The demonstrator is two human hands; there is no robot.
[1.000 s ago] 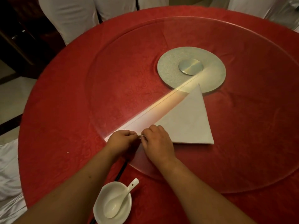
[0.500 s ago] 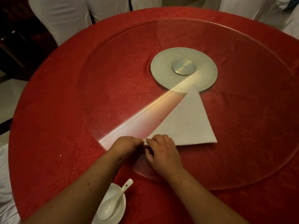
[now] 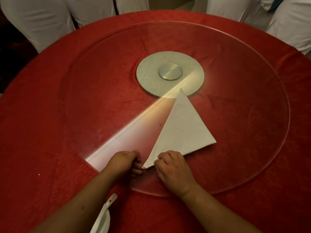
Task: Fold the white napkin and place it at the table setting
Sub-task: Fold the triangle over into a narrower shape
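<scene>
The white napkin (image 3: 183, 130) lies as a flat folded triangle on the glass turntable (image 3: 252, 165), its far point reaching the turntable's silver hub. Its near corner points toward me and sits between my two hands. My right hand (image 3: 173, 170) rests on the napkin's near edge, thumb on top of the cloth, gripping that corner. My left hand (image 3: 124, 163) is curled just left of the tip, its fingertips closed against the very end of the corner. The cloth under both hands is hidden.
The round table wears a red cloth (image 3: 42, 132). A silver hub disc (image 3: 170, 74) sits at the turntable's centre. A white bowl (image 3: 102, 222) with a white spoon (image 3: 109, 202) stands at the near edge. White-covered chairs (image 3: 42, 19) ring the far side.
The napkin's near corner has been drawn toward me and the triangle has swung away from the bright streak on the glass. My hands have moved slightly apart and nearer to me.
</scene>
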